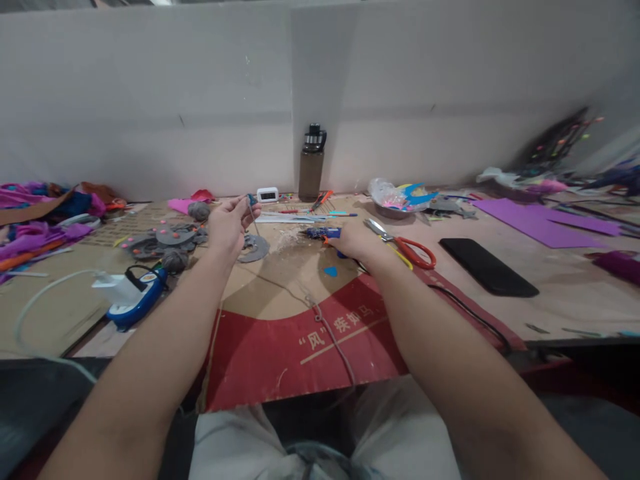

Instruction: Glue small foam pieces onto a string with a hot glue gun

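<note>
Raised at the left of centre, my left hand pinches a small dark-blue piece, from which a grey strand hangs. Just below it a grey disc with a hole lies on the cardboard. My right hand is wrapped round a blue glue gun with an orange trigger, its nozzle pointing left over whitish glue strings. A small blue felt scrap lies in front of the gun. Grey yarn trails over the red cardboard toward my lap.
Orange-handled scissors and a black phone lie at the right. A bottle stands by the wall, with a small white clock nearby. Grey discs and a blue power strip are left; a bowl of scraps is behind.
</note>
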The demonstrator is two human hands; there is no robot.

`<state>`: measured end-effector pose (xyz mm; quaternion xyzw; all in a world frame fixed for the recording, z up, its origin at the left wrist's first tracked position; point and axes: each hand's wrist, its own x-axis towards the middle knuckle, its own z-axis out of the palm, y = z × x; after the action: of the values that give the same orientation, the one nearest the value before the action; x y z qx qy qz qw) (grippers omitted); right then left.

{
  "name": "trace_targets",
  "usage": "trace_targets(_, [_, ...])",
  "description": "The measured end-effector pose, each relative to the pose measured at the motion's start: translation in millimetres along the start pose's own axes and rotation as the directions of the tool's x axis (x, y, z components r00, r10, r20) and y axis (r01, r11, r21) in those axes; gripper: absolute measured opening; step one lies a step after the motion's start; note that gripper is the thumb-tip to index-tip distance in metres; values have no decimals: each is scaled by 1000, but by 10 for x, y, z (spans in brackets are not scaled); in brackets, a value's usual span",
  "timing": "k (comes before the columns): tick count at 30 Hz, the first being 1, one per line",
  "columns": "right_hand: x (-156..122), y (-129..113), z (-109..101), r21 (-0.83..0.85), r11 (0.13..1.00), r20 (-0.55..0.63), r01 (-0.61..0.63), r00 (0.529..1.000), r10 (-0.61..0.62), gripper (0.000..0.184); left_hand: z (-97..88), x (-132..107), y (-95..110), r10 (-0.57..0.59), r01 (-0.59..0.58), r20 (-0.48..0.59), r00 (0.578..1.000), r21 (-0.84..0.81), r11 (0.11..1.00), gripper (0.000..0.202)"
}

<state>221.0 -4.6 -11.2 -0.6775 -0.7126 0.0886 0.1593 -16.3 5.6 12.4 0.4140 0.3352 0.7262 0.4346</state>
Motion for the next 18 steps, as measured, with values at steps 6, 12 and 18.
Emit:
trace_targets(6, [2, 10, 129, -15, 998, 35, -58, 998, 58, 19, 10, -17, -12, -11, 12, 57, 998, -13, 1000, 6])
trace_targets(12, [8, -79, 134, 418, 904, -23, -90, 994, 109, 18, 2, -35, -8, -44, 44, 55, 997, 6, 999, 7])
trace_targets(18, [-124, -357, 73, 742, 614, -262, 269, 959, -105, 33, -25, -49, -17, -172, 172, -9, 985, 122, 978, 14])
